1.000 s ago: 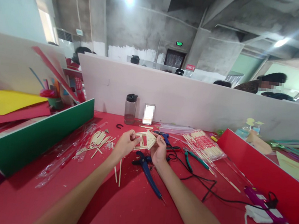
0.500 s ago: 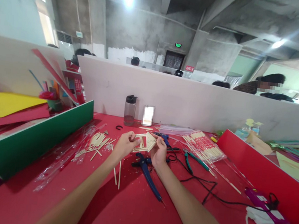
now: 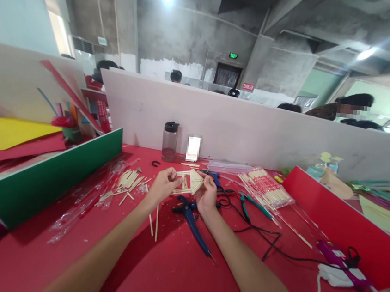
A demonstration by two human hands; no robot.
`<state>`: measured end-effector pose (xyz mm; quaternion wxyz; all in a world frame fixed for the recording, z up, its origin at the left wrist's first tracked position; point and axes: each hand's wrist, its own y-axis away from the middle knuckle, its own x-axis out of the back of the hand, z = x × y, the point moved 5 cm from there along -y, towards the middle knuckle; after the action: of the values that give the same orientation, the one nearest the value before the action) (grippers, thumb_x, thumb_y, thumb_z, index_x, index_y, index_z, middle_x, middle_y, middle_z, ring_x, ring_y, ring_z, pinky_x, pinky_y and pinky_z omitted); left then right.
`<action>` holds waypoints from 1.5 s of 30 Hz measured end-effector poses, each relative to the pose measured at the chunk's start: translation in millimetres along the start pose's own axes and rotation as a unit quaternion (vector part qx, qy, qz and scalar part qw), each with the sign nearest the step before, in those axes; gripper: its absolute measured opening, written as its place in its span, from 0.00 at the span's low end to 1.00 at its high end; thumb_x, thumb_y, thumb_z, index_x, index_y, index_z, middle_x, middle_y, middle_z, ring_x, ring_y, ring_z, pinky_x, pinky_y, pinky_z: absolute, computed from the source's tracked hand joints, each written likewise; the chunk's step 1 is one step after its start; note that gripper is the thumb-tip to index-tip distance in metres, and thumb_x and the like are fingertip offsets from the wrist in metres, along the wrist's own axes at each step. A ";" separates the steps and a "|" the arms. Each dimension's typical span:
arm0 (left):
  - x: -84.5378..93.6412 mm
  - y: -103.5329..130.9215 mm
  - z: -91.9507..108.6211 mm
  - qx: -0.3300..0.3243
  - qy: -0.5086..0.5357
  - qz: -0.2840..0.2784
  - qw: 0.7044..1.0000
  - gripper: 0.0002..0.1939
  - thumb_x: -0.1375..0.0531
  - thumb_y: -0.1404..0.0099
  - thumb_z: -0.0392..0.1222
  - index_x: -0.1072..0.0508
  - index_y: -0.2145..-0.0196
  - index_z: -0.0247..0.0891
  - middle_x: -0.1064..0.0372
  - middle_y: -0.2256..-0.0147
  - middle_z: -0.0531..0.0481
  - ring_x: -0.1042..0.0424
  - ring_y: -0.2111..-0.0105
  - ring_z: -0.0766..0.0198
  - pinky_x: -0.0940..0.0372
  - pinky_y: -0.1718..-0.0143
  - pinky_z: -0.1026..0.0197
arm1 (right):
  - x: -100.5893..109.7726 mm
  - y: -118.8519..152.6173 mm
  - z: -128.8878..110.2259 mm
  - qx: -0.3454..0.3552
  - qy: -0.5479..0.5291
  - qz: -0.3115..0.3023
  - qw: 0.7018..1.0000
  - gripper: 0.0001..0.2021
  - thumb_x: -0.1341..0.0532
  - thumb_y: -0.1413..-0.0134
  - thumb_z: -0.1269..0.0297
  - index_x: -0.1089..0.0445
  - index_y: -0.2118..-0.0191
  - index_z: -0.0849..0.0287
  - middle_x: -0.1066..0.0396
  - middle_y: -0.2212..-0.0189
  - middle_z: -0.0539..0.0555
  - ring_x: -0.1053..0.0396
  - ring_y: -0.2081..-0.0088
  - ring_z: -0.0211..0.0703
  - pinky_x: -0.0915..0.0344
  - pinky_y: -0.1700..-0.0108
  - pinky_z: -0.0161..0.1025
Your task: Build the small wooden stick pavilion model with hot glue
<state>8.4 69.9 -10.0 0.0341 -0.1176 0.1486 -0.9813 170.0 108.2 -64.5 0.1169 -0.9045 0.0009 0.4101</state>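
A small house-like frame of pale wooden sticks (image 3: 195, 182) is held up over the red tabletop between my hands. My left hand (image 3: 163, 185) pinches its left end, thumb and fingers closed on the sticks. Around the pointed, roof-like right end, the fingers of my right hand (image 3: 208, 195) are closed, partly hiding it. Just below the frame lies a blue-handled cutting tool (image 3: 193, 227). Behind my right hand, a blue glue gun (image 3: 215, 178) rests on the table, partly covered. Loose cut sticks (image 3: 130, 183) are piled left of my left hand.
Green-handled pliers (image 3: 254, 205) and a black cable lie to the right, near a bag of sticks (image 3: 269, 188). A bottle (image 3: 169, 143) stands at the back by a lit phone (image 3: 193, 148). Green (image 3: 55, 175) and red (image 3: 340, 221) dividers flank the table.
Both hands still hold the stick frame in nearly the same place. The frame has tilted slightly, and my left fingers have shifted a little along its end. The view has moved slightly.
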 end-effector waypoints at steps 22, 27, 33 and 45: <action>-0.5 -0.8 2.3 0.017 0.063 0.014 0.998 0.21 0.37 0.47 0.49 0.49 0.76 0.42 0.46 0.81 0.61 0.36 0.80 0.67 0.42 0.76 0.66 | -11.6 2.2 -13.0 0.046 0.038 -0.013 0.998 0.12 0.33 0.51 0.55 0.22 0.67 0.60 0.22 0.65 0.56 0.27 0.65 0.45 0.32 0.59 0.44; -0.7 -1.3 -0.4 0.027 0.061 0.006 0.998 0.21 0.37 0.46 0.49 0.50 0.76 0.42 0.48 0.81 0.61 0.37 0.80 0.67 0.43 0.77 0.65 | -10.7 2.4 -12.7 0.050 0.035 -0.018 0.998 0.11 0.32 0.51 0.56 0.22 0.67 0.60 0.23 0.65 0.55 0.27 0.64 0.45 0.32 0.59 0.42; 1.0 -3.9 -7.0 0.005 0.040 0.010 0.999 0.22 0.37 0.45 0.48 0.50 0.76 0.41 0.51 0.80 0.61 0.41 0.80 0.70 0.46 0.77 0.67 | -8.6 -0.6 -12.1 0.054 0.046 -0.021 0.997 0.12 0.33 0.50 0.55 0.22 0.67 0.60 0.23 0.63 0.56 0.27 0.63 0.45 0.31 0.58 0.43; -0.3 -3.3 -7.7 0.001 0.083 -0.023 0.996 0.24 0.34 0.46 0.48 0.49 0.75 0.41 0.52 0.80 0.62 0.47 0.81 0.73 0.48 0.77 0.68 | -2.3 -7.3 -8.0 0.023 0.037 -0.002 0.999 0.14 0.32 0.51 0.55 0.22 0.65 0.62 0.22 0.67 0.56 0.27 0.68 0.44 0.32 0.65 0.40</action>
<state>6.8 75.3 -16.2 -0.0004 -0.0393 0.1474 -0.9883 175.1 113.4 -56.2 0.1388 -0.9163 0.0126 0.3755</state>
